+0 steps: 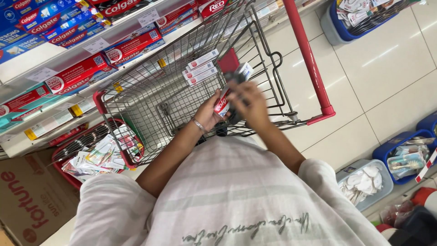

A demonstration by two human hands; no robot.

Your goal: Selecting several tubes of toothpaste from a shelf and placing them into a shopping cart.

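Red-and-white cardboard makes up the toothpaste box (222,104), which both hands hold over the rear of the wire shopping trolley (150,98), just above its rim and close to the person's chest. From the head camera, the left hand (207,115) cups the lower end of the box from beneath, fingers curled round it, a thin bracelet (198,125) at the wrist. The right hand (251,105) closes over the upper part, where a dark object (236,77) and a pale carton end (246,70) show above the knuckles; whether that hand grips a second item I cannot tell, since the fingers hide it. Three more boxes of the same kind (200,67) lie stacked in the trolley's folding seat beside the red flap (229,60). By my judgement the box is light and stiff along its length, yet its thin walls would dent under a hard squeeze, and the glossy print looks somewhat slippery. Holding it across the narrow faces near the middle seems the safest grip, rather than pinching the end flaps, which could pop open
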